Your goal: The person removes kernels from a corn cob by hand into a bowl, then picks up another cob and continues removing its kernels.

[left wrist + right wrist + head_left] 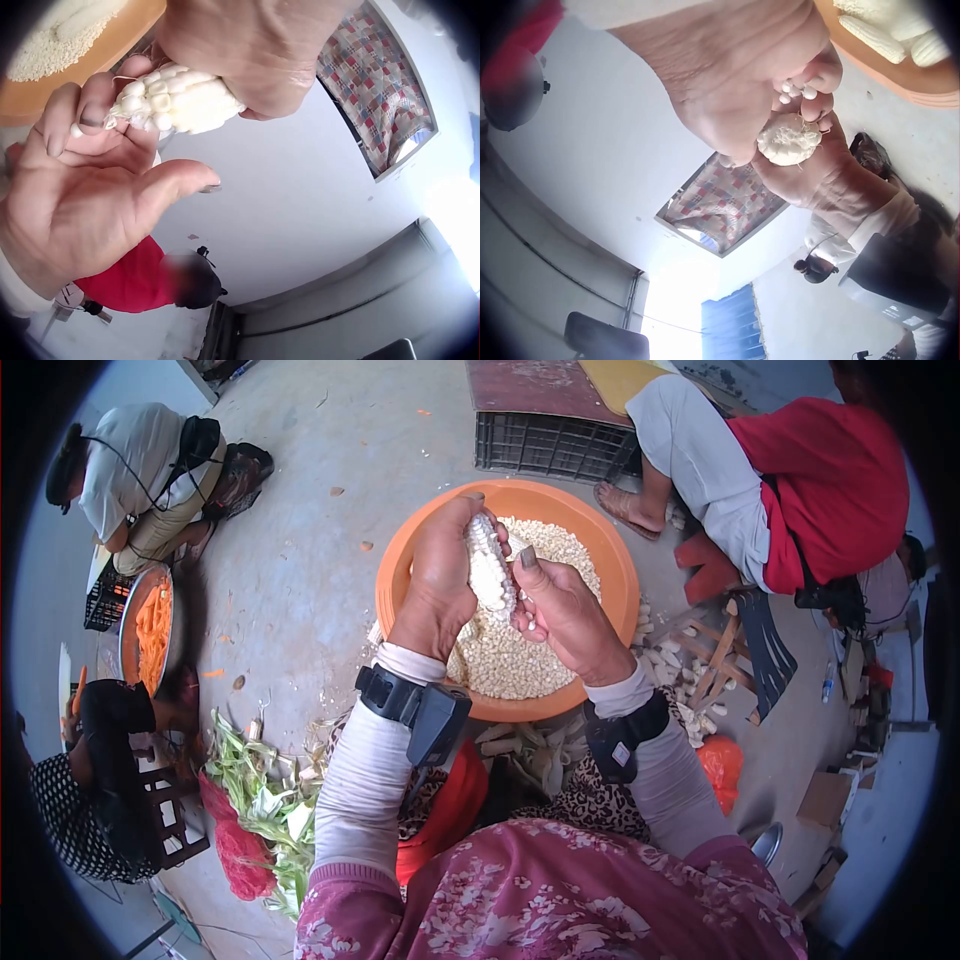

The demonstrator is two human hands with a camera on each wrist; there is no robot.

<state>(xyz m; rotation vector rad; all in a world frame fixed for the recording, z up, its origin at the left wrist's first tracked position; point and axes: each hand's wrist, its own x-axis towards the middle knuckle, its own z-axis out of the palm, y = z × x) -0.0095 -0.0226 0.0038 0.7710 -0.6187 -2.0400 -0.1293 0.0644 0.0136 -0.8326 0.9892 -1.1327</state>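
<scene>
A white corn cob (489,565) is held over the large orange basin (400,550), part of its kernels stripped. My left hand (442,575) grips its upper part, palm along its side. My right hand (575,615) is at the cob's lower end, thumb raised off it. In the left wrist view, the right hand's fingers (94,112) curl against the tip of the cob, below the left hand (247,52). The right wrist view shows a few loose kernels (796,91) by the right hand's fingers, above the cob's end (789,140).
Shelled kernels (515,660) fill the basin, with whole cobs (870,37) at one side. Husks (275,800) lie left, bare cobs (680,670) right beside a low wooden stool (715,660). People sit around; one at left is near a bowl of orange pieces (152,630). A black crate (550,445) stands behind.
</scene>
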